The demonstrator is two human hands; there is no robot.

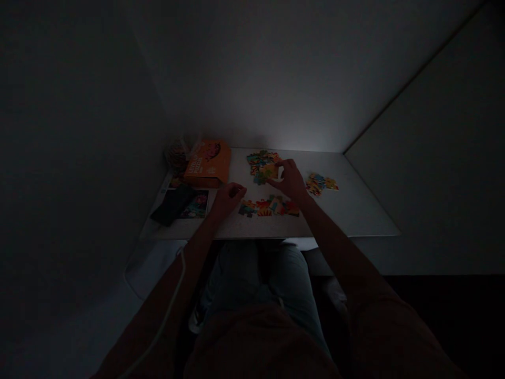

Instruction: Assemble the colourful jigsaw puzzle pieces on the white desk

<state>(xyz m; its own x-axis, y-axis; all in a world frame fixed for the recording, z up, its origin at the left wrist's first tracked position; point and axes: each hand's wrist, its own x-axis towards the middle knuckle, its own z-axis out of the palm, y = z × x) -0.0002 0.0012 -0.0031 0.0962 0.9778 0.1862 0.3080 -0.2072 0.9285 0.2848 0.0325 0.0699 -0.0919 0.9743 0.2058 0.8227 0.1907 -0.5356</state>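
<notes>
My right hand [291, 180] reaches over the pile of jigsaw pieces [262, 157] at the back of the white table. Its thumb and fingers close around the edges of a yellow and green puzzle piece [270, 171]. My left hand [229, 198] rests low over the table, left of a row of puzzle pieces [276, 206] near the front edge. The left fingers are curled, with thumb and forefinger tips close together. Whatever may be between them is too dark to make out. A smaller heap of pieces [319, 182] lies right of my right hand.
An orange puzzle box [211, 162] stands at the back left, beside a clear bag of pieces [176, 157]. A dark phone-like object [170, 204] overlaps a colourful picture card [197, 205]. Walls border the table [355, 210]. A white cable [173, 297] crosses my left forearm.
</notes>
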